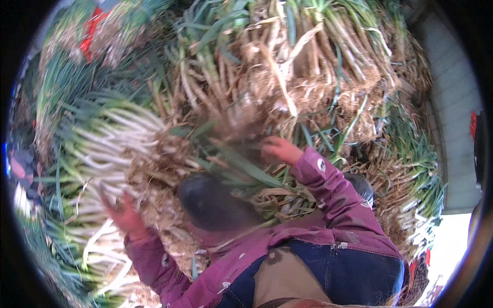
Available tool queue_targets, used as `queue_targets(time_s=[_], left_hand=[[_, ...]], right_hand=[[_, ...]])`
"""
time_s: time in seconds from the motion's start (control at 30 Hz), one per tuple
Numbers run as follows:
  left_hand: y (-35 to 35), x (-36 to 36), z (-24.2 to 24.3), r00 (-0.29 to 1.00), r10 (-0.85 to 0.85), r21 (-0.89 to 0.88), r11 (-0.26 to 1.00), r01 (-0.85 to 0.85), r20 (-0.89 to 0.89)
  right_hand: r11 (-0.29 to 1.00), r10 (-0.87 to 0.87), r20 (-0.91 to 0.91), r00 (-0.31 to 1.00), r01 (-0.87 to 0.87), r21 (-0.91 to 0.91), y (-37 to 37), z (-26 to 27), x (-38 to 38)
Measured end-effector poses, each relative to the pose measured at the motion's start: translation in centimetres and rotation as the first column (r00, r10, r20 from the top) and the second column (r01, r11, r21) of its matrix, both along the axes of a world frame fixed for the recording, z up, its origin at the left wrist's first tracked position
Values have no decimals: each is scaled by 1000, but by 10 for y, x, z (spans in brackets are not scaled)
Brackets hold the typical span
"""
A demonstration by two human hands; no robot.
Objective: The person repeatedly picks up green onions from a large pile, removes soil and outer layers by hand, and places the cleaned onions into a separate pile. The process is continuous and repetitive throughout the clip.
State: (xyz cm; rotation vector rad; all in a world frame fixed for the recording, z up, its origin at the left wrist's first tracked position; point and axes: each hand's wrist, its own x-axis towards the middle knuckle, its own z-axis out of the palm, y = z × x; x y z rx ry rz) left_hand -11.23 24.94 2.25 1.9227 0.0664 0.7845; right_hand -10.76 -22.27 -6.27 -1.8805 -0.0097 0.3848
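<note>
My left hand (125,213) is spread above the white stems of a pile of cleaned green onions (127,142) at the left, with nothing seen in its fingers. To the right, my right hand (279,149) hovers, somewhat blurred, over loose green leaves (246,165); its fingers are partly bent and I cannot tell whether they touch anything. Beyond it lies a large heap of unpeeled green onions (292,77) with brown, tangled roots towards me. Peeled dry leaves and stalk scraps (285,198) lie close to my body.
A dark knee or boot (215,200) sits between my hands. More green onions (404,181) are piled at the right, beside a grey wall or sheet (454,115). A red tie (90,34) shows on a bundle at the upper left.
</note>
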Motion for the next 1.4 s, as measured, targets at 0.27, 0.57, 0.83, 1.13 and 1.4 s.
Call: queue_targets(time_s=[0.27,0.57,0.83,1.13,1.4], left_hand=[[-338,81,-6,237,-950,-137,268,954,-203],[-361,114,-3,181,-947,-598,309,739,-266],[-384,126,-10,331,-944,-877,156,455,4],[-367,109,-40,337,-941,-951,118,286,-15],[-330,80,-10,365,-912,-979,-141,146,186]], right_hand=[[314,-272,875,402,896,-314,-198,85,182],[767,-642,174,747,622,158,-226,118,184],[703,-389,-473,790,586,402,-46,72,-25],[970,-197,-315,928,230,73,-8,62,-93],[755,-552,-4,834,502,421,26,95,1]])
